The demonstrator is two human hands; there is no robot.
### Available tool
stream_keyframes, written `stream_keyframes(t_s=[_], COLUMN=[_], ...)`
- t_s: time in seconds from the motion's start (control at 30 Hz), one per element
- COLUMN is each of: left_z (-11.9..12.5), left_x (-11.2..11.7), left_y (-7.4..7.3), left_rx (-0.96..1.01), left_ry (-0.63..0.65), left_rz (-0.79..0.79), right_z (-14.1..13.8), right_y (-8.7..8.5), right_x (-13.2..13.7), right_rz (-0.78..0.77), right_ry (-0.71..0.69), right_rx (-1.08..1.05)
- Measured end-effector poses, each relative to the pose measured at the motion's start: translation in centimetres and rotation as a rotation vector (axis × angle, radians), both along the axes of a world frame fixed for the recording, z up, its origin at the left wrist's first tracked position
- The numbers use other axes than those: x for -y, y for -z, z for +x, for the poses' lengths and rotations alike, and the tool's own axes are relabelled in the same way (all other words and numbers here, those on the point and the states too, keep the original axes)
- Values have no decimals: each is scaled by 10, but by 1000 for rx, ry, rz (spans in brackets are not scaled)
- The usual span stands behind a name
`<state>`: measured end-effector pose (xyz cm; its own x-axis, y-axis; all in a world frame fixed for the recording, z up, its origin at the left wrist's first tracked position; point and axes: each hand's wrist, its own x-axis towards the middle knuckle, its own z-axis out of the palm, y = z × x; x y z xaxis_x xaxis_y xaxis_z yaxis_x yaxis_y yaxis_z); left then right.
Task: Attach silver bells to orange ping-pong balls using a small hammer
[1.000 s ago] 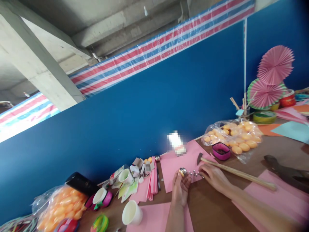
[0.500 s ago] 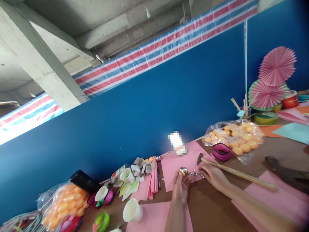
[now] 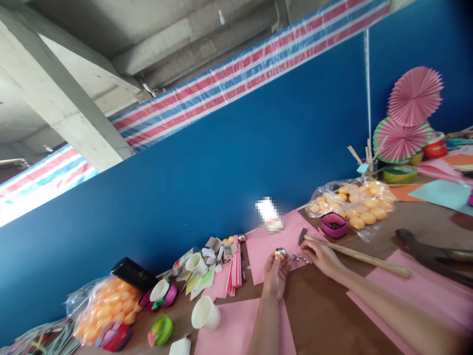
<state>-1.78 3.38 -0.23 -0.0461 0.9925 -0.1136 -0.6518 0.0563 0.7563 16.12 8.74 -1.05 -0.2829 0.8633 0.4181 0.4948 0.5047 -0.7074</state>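
My left hand (image 3: 276, 277) is closed around a small orange ball (image 3: 281, 253) whose upper side is covered with shiny silver pieces that look like thumbtacks. Loose silver tacks (image 3: 300, 258) lie in a small cluster between my hands, at the edge of a pink paper sheet (image 3: 258, 251). Just right of these tacks is my right hand (image 3: 320, 257), thumb and fingertips pinched together; whatever they hold is too small to make out. Behind its fingers rests a hammer (image 3: 354, 253) with a long wooden handle.
Bagged orange balls lie at right (image 3: 365, 202) and left (image 3: 111, 305). A magenta container (image 3: 333, 226) sits near the right bag. White cups, including one in front (image 3: 205, 313), tape rolls, small boxes and paper strips (image 3: 233, 266) stand at left. Dark-handled shears (image 3: 424, 251) lie at right.
My right hand has drawn slightly up and away from the loose tacks, fingers pinched. My left hand still holds the ball. The view has shifted slightly.
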Motion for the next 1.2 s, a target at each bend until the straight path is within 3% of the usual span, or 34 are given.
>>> stream_keyframes(t_s=[0.23, 0.4, 0.63, 0.77, 0.9, 0.97, 1.07, 1.2], left_z=[1, -3, -10, -14, -18, -19, -20, -22], left_x=[-3, -5, -7, -10, -10, -9, -6, -4], left_y=[3, 1, -7, -16, -24, -25, -22, -13], left_rx=[-9, 68, 143, 176, 190, 189, 183, 185], left_ry=[-7, -3, -36, -63, -36, -26, -27, -37], left_rz=[64, 22, -4, -12, -16, -19, -26, -50], right_z=[-1, -2, 1, 5, 4, -1, -15, -37], right_y=[0, -3, -7, -22, -54, -71, -87, -82], right_x=[4, 6, -9, -24, -27, -15, 23, 87], right_rz=[1, -7, -151, -256, -279, -281, -280, -232], right_ry=[-41, -73, -87, -100, -164, -250, -434, -611], right_rx=[6, -5, -156, -280, -328, -278, -113, 120])
